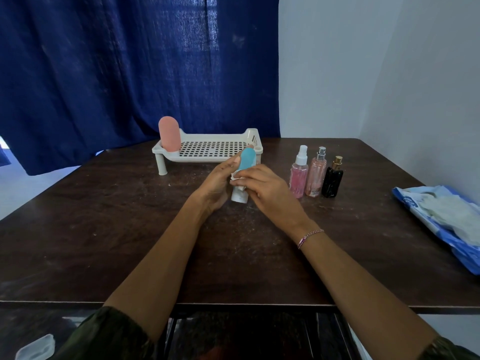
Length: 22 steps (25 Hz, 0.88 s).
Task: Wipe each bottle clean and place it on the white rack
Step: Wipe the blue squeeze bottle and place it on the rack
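- Straight ahead: dark brown table (130,229), scuffed and dusted with pale marks. A deep blue curtain (104,74) hangs behind its left and middle; a pale wall (337,61) closes the right corner.
- Far side of the table: white rack (202,149) on short legs, with a perforated deck. A pink bottle (169,133) stands upright in its left end.
- Right of the rack, in a close row on the table: pink spray bottle (299,175) with a white top, pale pink bottle (316,175) with a silver top, black bottle (332,180) with a gold cap. All upright.
- Right edge: blue wipes pack (441,219), lying flat and open, white sheets showing.
- My left hand (217,183) comes in from the left, palm turned inward, fingers curled round the blue-capped bottle (245,159) and gripping it.
- My right hand (267,188), back facing up, bracelet (310,237) at the wrist, pinches a white wipe (237,178) against the bottle's middle.
- Both forearms are stretched out over the table, and the hands meet near its centre.
- The blue-capped bottle sits between my two hands, just in front of the rack's right front corner. White body, rounded turquoise cap, tilted with the cap pointing away toward the rack.
- Its white base shows below my fingers; I cannot tell whether it touches the table.
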{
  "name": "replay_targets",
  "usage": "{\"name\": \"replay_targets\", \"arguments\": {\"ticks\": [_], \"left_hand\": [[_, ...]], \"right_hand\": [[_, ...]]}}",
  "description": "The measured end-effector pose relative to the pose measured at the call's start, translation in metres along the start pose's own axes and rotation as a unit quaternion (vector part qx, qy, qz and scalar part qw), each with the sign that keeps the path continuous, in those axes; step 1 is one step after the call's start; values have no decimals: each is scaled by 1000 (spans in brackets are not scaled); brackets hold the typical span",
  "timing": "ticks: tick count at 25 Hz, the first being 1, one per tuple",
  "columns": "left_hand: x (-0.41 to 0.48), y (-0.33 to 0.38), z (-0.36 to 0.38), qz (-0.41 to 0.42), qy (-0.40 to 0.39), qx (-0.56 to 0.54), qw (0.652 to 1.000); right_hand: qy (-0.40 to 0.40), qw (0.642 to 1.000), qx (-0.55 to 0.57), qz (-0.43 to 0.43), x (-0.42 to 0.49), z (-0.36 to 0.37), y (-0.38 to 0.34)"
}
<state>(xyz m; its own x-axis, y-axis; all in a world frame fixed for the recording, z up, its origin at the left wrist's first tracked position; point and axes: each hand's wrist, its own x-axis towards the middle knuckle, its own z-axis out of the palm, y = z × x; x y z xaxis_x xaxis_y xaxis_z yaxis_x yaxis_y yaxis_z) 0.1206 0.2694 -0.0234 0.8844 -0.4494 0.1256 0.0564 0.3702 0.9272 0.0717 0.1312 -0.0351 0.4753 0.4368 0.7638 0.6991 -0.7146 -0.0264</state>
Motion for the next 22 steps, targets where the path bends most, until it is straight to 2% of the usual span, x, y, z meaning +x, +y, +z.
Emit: {"name": "replay_targets", "arguments": {"ticks": [4,9,11,17,22], "left_hand": [[-1,-2,1,-8,-26,-7,1000],[-6,-1,7,-32,-50,14,998],[-7,-1,7,-35,-54,16,998],[-4,-1,4,-1,-18,-20,1000],[-2,1,-2,20,39,-56,997]], "right_hand": [[45,998,-9,31,2,-4,2],[126,980,17,151,1,-12,12],[142,974,27,174,1,-14,16],[101,983,50,147,0,-5,10],[46,994,34,88,-3,-2,0]]}}
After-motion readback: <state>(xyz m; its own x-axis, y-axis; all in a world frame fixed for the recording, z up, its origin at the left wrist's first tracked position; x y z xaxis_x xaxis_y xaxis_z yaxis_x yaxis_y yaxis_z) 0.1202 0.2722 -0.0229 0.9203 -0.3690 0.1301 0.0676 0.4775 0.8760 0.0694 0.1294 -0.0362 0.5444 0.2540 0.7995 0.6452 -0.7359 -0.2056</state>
